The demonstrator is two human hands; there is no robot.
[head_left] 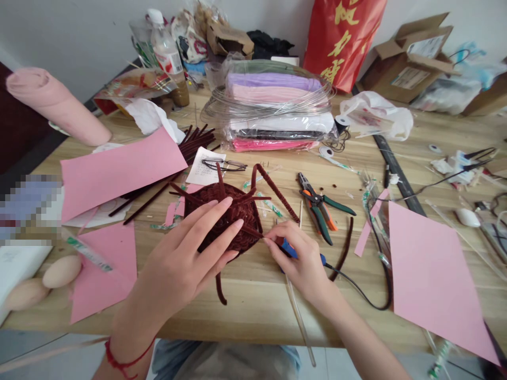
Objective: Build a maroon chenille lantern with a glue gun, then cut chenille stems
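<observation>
A round woven piece of dark brown pipe cleaners (246,212) lies on the table in front of me, with several loose ends sticking out around it. My left hand (178,258) rests on it, open, fingers stretched and spread across the weave. At its right edge, my right hand (303,256) pinches the tip of a brown pipe cleaner (253,232) between thumb and forefinger. A longer, bent pipe cleaner (275,184) arches up behind the piece. Under my right hand is a blue tool with a black cord (289,249), mostly hidden.
Pliers with green and orange handles (317,203) lie right of the work. Pink sheets (435,274) flank both sides. Brown pipe cleaners (194,140) are bundled behind left, near eyeglasses (225,165). Farther back are bagged pipe cleaners (277,84), a bottle (166,50) and a cardboard box (407,66).
</observation>
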